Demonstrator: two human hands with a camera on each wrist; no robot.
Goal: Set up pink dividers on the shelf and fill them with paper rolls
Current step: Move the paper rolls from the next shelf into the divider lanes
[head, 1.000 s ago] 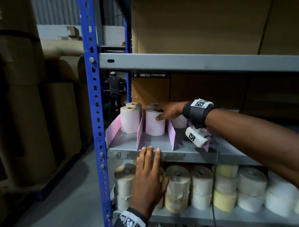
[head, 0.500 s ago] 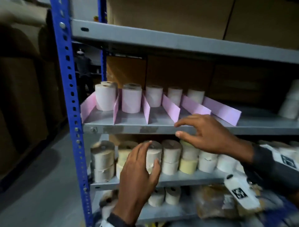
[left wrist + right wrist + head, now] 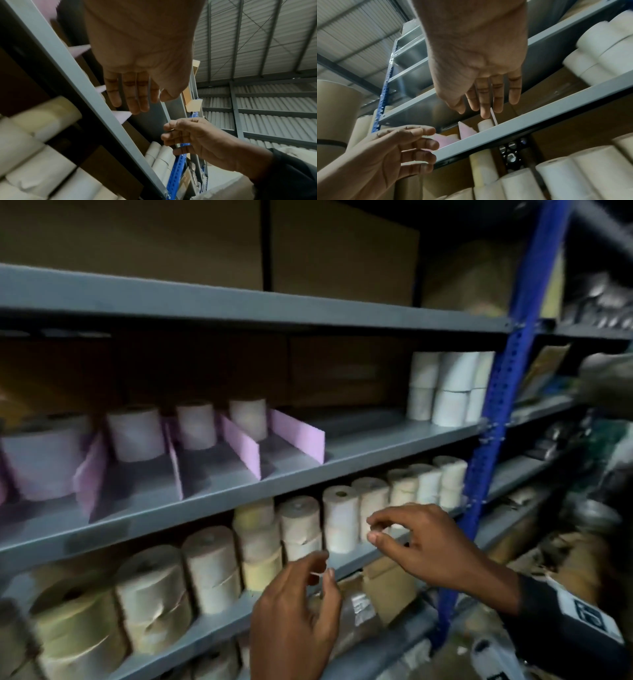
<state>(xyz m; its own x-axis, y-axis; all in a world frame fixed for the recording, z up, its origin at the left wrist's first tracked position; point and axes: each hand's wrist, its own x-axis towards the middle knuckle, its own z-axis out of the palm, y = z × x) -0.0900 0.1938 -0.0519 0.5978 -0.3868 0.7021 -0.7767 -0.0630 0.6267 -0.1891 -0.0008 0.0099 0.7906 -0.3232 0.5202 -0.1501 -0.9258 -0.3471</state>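
Several pink dividers [image 3: 241,445] stand upright on the grey middle shelf [image 3: 212,494], with paper rolls [image 3: 137,434] between them toward the back. One shelf lower stands a row of stacked white and cream paper rolls [image 3: 340,518]. My right hand [image 3: 421,542] hovers in front of those lower rolls, fingers loosely bent, holding nothing. My left hand [image 3: 301,601] is just below and left of it, fingers relaxed and empty. In the wrist views both the left hand [image 3: 135,88] and the right hand [image 3: 481,94] show spread fingers with nothing in them.
A blue perforated upright [image 3: 493,419] bounds the bay on the right. More white rolls [image 3: 445,388] are stacked at the right end of the middle shelf. Cardboard boxes [image 3: 335,248] fill the top shelf. Cluttered goods [image 3: 565,542] lie beyond the upright.
The view has swung right along the shelving. My right hand has come down from the divider shelf to the lower row of rolls; my left hand has shifted right beside it.
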